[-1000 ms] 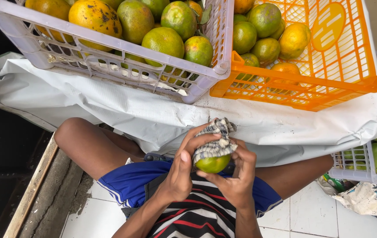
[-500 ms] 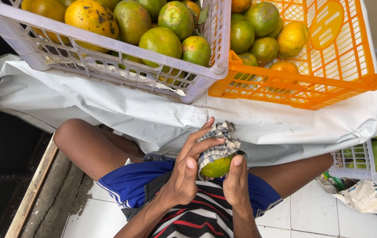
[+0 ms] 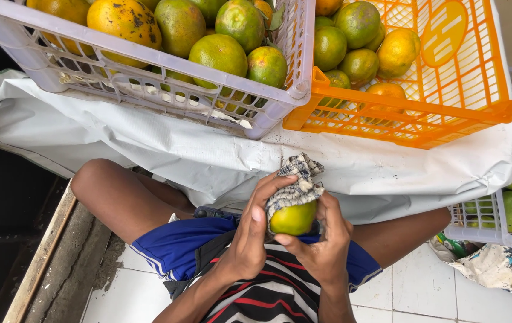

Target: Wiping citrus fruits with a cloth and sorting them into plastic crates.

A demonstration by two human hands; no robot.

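Note:
I sit with both hands raised over my lap. A green-yellow orange (image 3: 293, 219) is gripped between them. My right hand (image 3: 323, 245) cups it from below and the side. My left hand (image 3: 250, 236) presses a checked grey-and-white cloth (image 3: 296, 184) over the top of the fruit, its fingers stretched along the cloth. The upper half of the orange is hidden under the cloth.
A white crate (image 3: 40, 63) of green and orange citrus stands ahead on a white sheet (image 3: 148, 146). An orange crate (image 3: 465, 101) with several oranges sits to its right. Another white crate (image 3: 477, 221) of green fruit is at the far right, a patterned cloth (image 3: 501, 272) below it.
The hands have turned the orange under the cloth. The left fingers now lie stretched over the cloth, and more of the fruit's underside shows.

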